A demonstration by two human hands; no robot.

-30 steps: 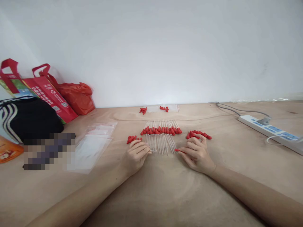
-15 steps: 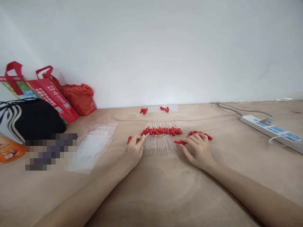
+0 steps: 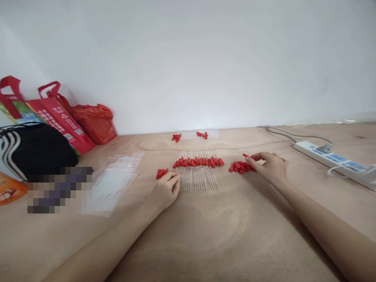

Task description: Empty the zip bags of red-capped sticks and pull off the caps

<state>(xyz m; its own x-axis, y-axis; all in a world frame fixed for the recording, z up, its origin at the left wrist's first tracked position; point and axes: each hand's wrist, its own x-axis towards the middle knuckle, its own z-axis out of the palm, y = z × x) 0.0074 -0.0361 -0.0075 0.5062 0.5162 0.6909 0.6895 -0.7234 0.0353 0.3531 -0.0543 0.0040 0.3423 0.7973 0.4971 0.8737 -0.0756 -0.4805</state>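
Observation:
Low on the table, at the near left end of the row, my left hand (image 3: 167, 188) is closed, with a thin glass dropper tube (image 3: 178, 170) at its fingertips. A small group of red rubber bulbs (image 3: 161, 173) lies just beyond its knuckles. My right hand (image 3: 272, 168) pinches one red rubber bulb (image 3: 247, 156) between thumb and finger, right beside a pile of red bulbs (image 3: 240, 167). Between the hands lies a row of glass droppers (image 3: 194, 180) whose red bulbs (image 3: 199, 161) line up across the middle.
Clear zip bags (image 3: 117, 182) lie on the left, near shopping bags (image 3: 60, 119), a red plastic bag (image 3: 96, 121) and a black drawstring bag (image 3: 44, 150). A white power strip (image 3: 331, 158) with cables is at the right. More loose red bulbs (image 3: 176, 137) lie near the wall.
My right hand has moved right, from the row's end to the right side of the bulb pile, still with a red bulb at its fingers. My left hand has lowered slightly with the tube.

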